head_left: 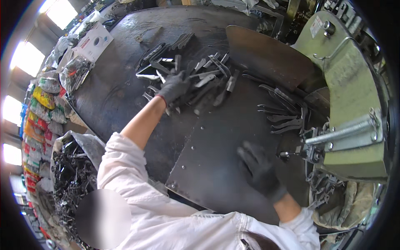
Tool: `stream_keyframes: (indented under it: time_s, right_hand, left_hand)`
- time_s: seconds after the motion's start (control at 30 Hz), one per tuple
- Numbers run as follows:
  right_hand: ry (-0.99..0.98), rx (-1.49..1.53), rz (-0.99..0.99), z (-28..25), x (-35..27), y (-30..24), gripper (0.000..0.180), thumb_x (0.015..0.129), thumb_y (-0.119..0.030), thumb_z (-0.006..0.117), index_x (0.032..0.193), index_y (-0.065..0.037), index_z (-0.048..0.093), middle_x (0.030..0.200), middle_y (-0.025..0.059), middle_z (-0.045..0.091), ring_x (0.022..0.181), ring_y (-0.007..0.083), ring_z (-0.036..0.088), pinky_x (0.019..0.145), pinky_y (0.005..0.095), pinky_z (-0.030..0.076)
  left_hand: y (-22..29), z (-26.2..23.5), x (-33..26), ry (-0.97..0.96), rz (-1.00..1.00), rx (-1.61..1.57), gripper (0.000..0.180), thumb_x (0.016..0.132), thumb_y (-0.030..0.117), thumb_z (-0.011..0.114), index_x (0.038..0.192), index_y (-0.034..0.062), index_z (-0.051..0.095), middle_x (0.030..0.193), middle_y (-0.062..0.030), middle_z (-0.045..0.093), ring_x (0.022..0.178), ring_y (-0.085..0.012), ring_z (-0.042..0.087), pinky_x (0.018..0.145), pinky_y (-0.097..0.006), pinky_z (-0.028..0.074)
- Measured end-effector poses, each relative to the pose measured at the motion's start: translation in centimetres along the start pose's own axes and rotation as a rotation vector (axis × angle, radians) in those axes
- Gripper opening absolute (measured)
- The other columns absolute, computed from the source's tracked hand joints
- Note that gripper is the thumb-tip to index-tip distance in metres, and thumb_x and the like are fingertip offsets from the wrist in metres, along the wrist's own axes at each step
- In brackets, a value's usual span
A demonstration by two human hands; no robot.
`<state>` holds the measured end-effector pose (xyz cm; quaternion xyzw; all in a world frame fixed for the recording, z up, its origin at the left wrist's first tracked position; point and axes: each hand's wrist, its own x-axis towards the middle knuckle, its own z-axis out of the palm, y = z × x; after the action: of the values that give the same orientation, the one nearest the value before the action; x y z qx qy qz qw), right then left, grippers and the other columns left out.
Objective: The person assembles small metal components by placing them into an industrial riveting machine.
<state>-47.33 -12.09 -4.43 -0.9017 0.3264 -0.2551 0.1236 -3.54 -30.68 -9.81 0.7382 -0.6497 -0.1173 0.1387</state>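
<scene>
I'd call this picking: left hand (174, 86) among the metal parts (205, 81), grip I can't tell; right hand (262, 175) blurred, fingers extended, seemingly empty. Next calls for separating one piece.

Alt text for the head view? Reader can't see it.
A dark-gloved left hand reaches into a pile of metal parts on a dark table. The gloved right hand, blurred, is lower in view, left of a green machine.

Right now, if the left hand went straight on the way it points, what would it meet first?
The left hand would likely meet loose metal pieces just ahead of it; exact depth is unclear.
</scene>
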Motion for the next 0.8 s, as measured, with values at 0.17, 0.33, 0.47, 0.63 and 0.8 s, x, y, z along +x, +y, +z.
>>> stream_keyframes:
  time_s: [0.17, 0.33, 0.47, 0.63, 0.8]
  right_hand:
    - [0.097, -0.195, 0.155, 7.0, 8.2, 7.0, 0.05, 0.091, -0.025, 0.072, 0.137, -0.006, 0.062, 0.144, 0.0186, 0.054, 0.132, 0.0386, 0.052, 0.108, 0.0501, 0.046]
    - [0.063, -0.268, 0.193, 8.7, 9.7, 7.0, 0.045, 0.091, -0.029, 0.071, 0.129, -0.006, 0.064, 0.138, 0.0182, 0.055, 0.129, 0.0386, 0.053, 0.105, 0.051, 0.047]
    - [0.023, -0.265, 0.214, 9.2, 10.1, 7.5, 0.047, 0.091, -0.032, 0.071, 0.13, -0.007, 0.064, 0.138, 0.0174, 0.055, 0.127, 0.0386, 0.054, 0.102, 0.0521, 0.046]
    - [-0.08, -0.273, 0.319, 7.8, 11.4, 7.3, 0.05, 0.09, -0.033, 0.071, 0.133, -0.008, 0.063, 0.14, 0.0172, 0.054, 0.127, 0.0388, 0.054, 0.1, 0.0529, 0.046]
    - [-0.114, -0.318, 0.282, 7.5, 11.9, 7.0, 0.053, 0.089, -0.034, 0.072, 0.135, -0.01, 0.063, 0.141, 0.0181, 0.054, 0.13, 0.0389, 0.052, 0.102, 0.0538, 0.044]
  left_hand:
    - [9.9, -7.6, 1.0, -0.238, 0.017, 0.404, 0.058, 0.097, 0.05, 0.058, 0.134, 0.0055, 0.065, 0.125, -0.0251, 0.071, 0.12, -0.0436, 0.067, 0.103, -0.051, 0.054]
    - [1.3, -5.8, 18.2, 0.375, 0.206, 0.383, 0.075, 0.096, 0.072, 0.053, 0.13, 0.0075, 0.07, 0.116, -0.028, 0.073, 0.116, -0.0409, 0.069, 0.099, -0.05, 0.054]
    - [-0.1, -3.1, 25.4, 0.285, -0.239, 0.141, 0.089, 0.089, 0.081, 0.056, 0.13, 0.0031, 0.072, 0.133, -0.0279, 0.068, 0.126, -0.0403, 0.065, 0.106, -0.046, 0.049]
    - [7.4, -0.1, 26.9, -0.09, -0.024, -0.232, 0.095, 0.086, 0.081, 0.06, 0.137, 0.0007, 0.066, 0.136, -0.0298, 0.065, 0.129, -0.0403, 0.063, 0.107, -0.045, 0.049]
    - [10.9, 3.1, 22.4, 0.078, 0.126, 0.167, 0.078, 0.092, 0.068, 0.061, 0.15, 0.0161, 0.056, 0.141, -0.032, 0.059, 0.129, -0.0432, 0.06, 0.107, -0.047, 0.05]
